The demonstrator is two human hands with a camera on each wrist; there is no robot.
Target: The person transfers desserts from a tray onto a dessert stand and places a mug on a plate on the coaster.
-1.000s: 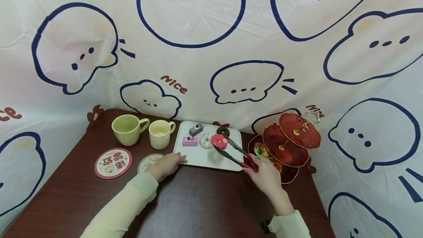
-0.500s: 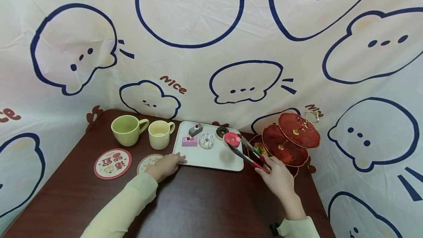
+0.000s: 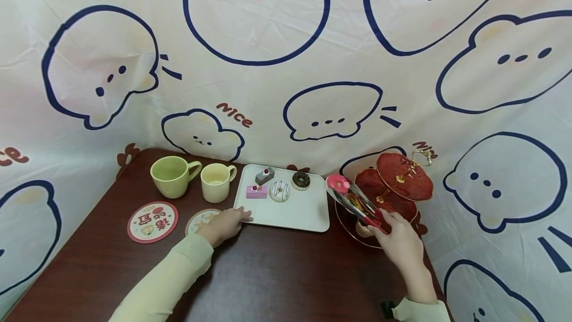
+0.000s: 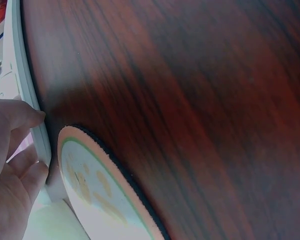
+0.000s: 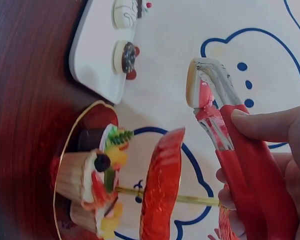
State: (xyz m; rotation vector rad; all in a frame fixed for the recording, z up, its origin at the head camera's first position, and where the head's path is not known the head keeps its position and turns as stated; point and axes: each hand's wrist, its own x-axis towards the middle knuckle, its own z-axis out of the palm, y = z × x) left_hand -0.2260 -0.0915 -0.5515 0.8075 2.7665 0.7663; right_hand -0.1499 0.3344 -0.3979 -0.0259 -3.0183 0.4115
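Pink donut [image 3: 335, 181] was held in tongs [image 5: 245, 147], ahead-left of nearer right hand [image 3: 403, 243], seen by tray's [image 3: 295, 213] far-right corner; handles were clamped by fingers.

The front of the desk [image 3: 286, 277] provides open passage between the left hand [image 3: 225, 225] and right hand [image 3: 403, 242]. The tongs [image 5: 260, 187] and doughnut [image 3: 336, 184] obstruct the stand's [image 3: 385, 194] left side; its upper plates [image 3: 408, 179] restrict downward access. Two cups [image 3: 171, 183] block the rear-left approach to the tray [image 3: 304, 214].
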